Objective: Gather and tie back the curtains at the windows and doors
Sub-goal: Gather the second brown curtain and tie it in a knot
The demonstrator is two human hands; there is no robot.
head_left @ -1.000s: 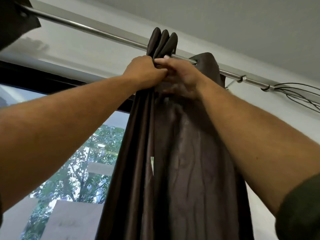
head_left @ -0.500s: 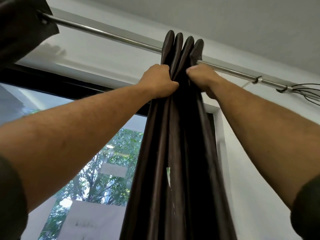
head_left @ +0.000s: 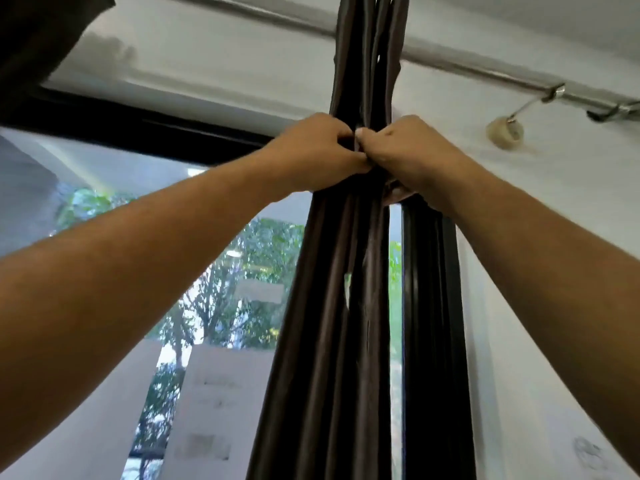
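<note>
A dark brown curtain (head_left: 329, 323) hangs in tight gathered folds from a metal rod (head_left: 467, 69) near the ceiling. My left hand (head_left: 318, 150) grips the bundle from the left side, a little below the rod. My right hand (head_left: 405, 150) grips it from the right at the same height, thumb against the folds. The two hands nearly touch across the fabric. The curtain's lower end runs out of the frame.
A window (head_left: 214, 271) with a black frame shows trees and a pale building outside. Another dark curtain (head_left: 41, 36) hangs at the top left. A rod bracket (head_left: 505, 131) is fixed to the white wall on the right.
The curtain's last folds were pushed together into one narrow bundle. Both hands have slid down from the rod and closed around the gathered folds. The view tilted lower.
</note>
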